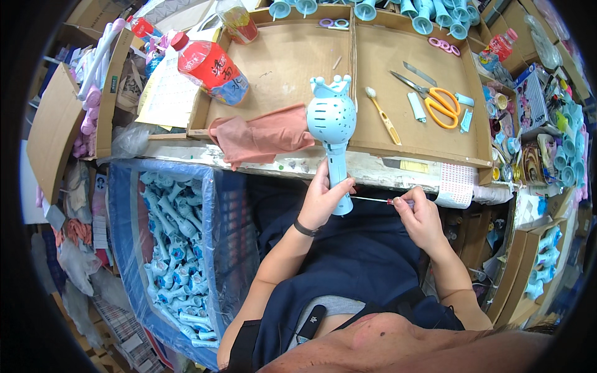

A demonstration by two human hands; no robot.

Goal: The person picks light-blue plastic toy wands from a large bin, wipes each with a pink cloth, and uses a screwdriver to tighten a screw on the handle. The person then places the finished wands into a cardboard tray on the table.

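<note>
My left hand (321, 196) is wrapped round the handle of a light blue plastic toy wand (332, 118). Its round, slotted head with a small crown points away from me, over the bench edge. In my right hand (420, 214) is a screwdriver (373, 199), its small reddish grip pinched between thumb and fingers. The thin shaft runs left to the wand's handle beside my left thumb; whether the tip sits in a screw is hidden. A pink cloth (258, 135) lies on the bench just left of the wand's head.
A shallow cardboard tray (292, 68) holds orange-handled scissors (440, 107), a toothbrush (383, 116) and small blue parts. At the left stand a red-labelled bottle (213, 69) and a blue crate (211, 248) of several similar blue pieces. Blue cone-shaped parts (422, 22) line the back.
</note>
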